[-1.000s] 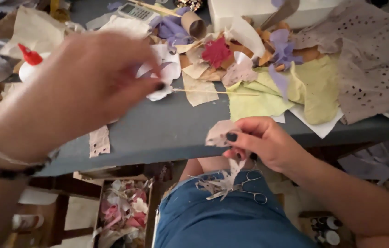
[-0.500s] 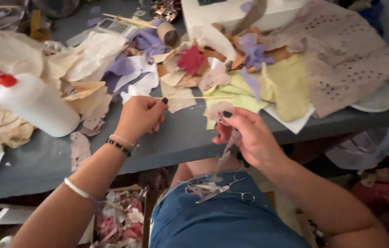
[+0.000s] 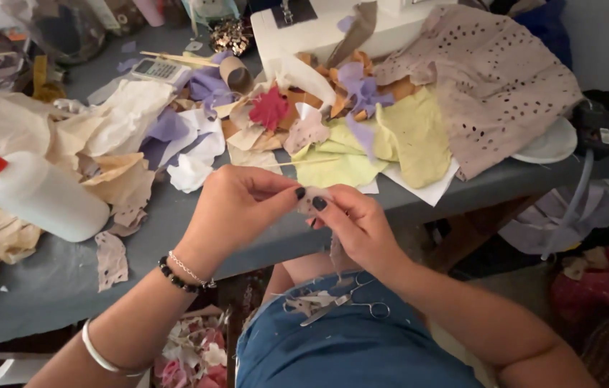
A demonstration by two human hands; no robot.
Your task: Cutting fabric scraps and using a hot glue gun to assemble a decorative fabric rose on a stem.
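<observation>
My left hand (image 3: 236, 208) and my right hand (image 3: 355, 223) meet just in front of the near edge of the tabletop (image 3: 60, 276), both pinched shut on the same small pale fabric scrap (image 3: 309, 202). My left thumb and forefinger grip its left end, my right thumb and forefinger its right end, so its long axis runs roughly side to side between my fingertips, almost level. Much of the scrap is hidden by my fingers, so I cannot tell its full outline. A thin pale strip hangs down below my right hand towards my lap.

On my lap, on the blue denim, lie small scissors (image 3: 340, 305), their points towards my left and their loops towards my right. On the tabletop to my left lies a white glue bottle (image 3: 42, 197) with a red cap, on its side, cap pointing left. Beyond my hands sits a heap of yellow fabric (image 3: 398, 144).
</observation>
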